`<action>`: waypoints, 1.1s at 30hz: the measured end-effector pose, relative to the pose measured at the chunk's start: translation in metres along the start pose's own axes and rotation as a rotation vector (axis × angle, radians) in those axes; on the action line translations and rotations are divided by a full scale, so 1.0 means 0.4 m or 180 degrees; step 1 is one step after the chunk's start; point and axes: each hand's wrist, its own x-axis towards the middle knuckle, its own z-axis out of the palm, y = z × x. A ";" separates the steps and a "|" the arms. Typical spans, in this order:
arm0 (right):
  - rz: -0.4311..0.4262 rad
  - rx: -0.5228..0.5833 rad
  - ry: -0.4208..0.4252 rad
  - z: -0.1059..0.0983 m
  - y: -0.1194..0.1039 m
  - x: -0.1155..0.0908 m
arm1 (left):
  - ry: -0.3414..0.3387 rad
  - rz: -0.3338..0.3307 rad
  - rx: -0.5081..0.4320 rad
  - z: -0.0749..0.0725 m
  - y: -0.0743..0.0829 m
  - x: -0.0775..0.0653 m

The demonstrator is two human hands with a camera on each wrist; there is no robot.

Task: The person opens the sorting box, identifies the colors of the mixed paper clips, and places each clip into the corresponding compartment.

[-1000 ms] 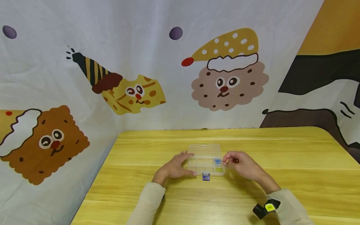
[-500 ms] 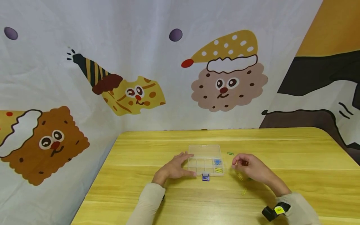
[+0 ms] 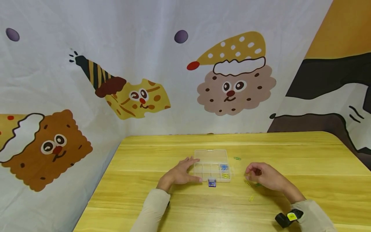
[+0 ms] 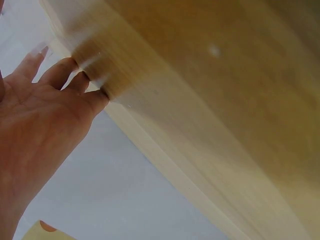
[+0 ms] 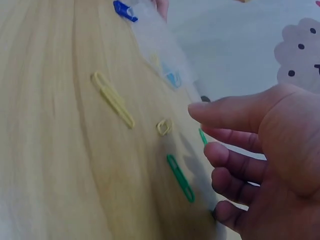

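Note:
A clear plastic divided box (image 3: 206, 166) lies with its lid (image 3: 211, 156) folded back. Blue paper clips (image 3: 224, 167) fill its back right compartment, with yellow paper clips (image 3: 225, 176) in the one in front. My left hand (image 3: 181, 172) rests against the box's left end, fingers spread, thumb along the front. To the right of the box, my right hand (image 3: 265, 175) hovers with loosely bent fingers and holds nothing. Below its thumb lie a yellow paper clip (image 5: 164, 127) and a green paper clip (image 5: 180, 178). Closer to the person is another yellow paper clip (image 5: 114, 100).
Another green paper clip (image 3: 237, 158) lies behind, right of the lid. A blue latch tab (image 3: 212, 183) sticks out at the box's front. The wooden table (image 3: 145, 154) ends at a cloth backdrop (image 3: 179, 119) printed with cartoon biscuits.
My right hand has drawn away from the box to the right and toward the person, baring the green paper clip behind. My left hand has stayed on the box.

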 end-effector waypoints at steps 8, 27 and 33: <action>0.0002 0.0206 -0.0322 -0.004 0.034 0.003 | 0.0007 -0.0004 0.0013 0.006 -0.003 0.002; 0.0129 0.0301 -0.0386 0.003 0.046 0.000 | 0.0030 -0.0055 0.0091 0.010 0.005 -0.002; 0.0105 0.0234 -0.0372 0.008 0.053 0.003 | 0.0050 -0.0051 0.0115 0.014 0.001 -0.001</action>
